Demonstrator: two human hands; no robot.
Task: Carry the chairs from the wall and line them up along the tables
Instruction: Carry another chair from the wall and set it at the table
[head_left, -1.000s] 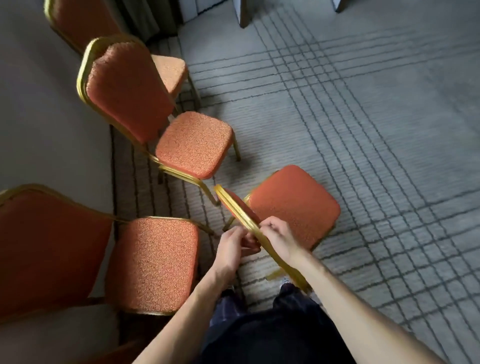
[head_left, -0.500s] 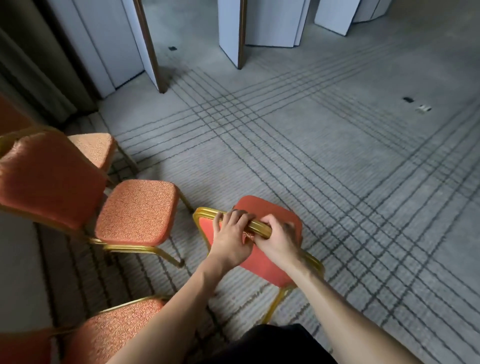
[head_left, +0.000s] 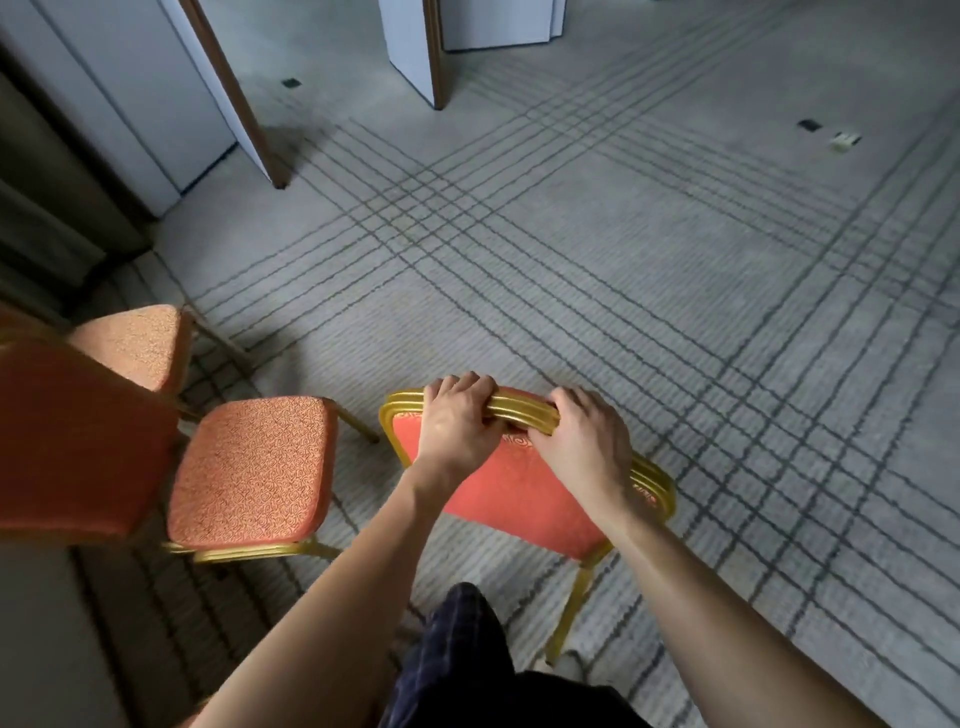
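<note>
The chair (head_left: 514, 488) with the red back is right in front of the person, near the bottom edge of the carpet (head_left: 675, 312), in the middle. Its back faces the person, and its seat is hidden behind that back. A gold rail (head_left: 519, 413) runs along the top of the back.

Both hands hold that rail. The left hand (head_left: 457, 426) has its fingers curled over the top of the rail, close to the left corner. The right hand (head_left: 582, 441) is wrapped round the rail just beside it, nearer the right corner. The two hands sit close together but do not touch. One gold leg (head_left: 566, 613) goes down to the carpet below the right arm. I cannot tell if the chair's feet are on the carpet or off it.

A dark trouser leg (head_left: 457, 639) shows between the arms.

Just to the left stands a second chair (head_left: 249, 473) with an orange seat and a gold frame. Behind that one is a third chair (head_left: 130, 343), by the left edge of the carpet.

The carpet is grey with dark crossing lines. Far off, at its top edge, stand white folding wall panels (head_left: 130, 78) with brown edges. A small white thing (head_left: 845, 140) lies near the top right corner, too small to make out.
</note>
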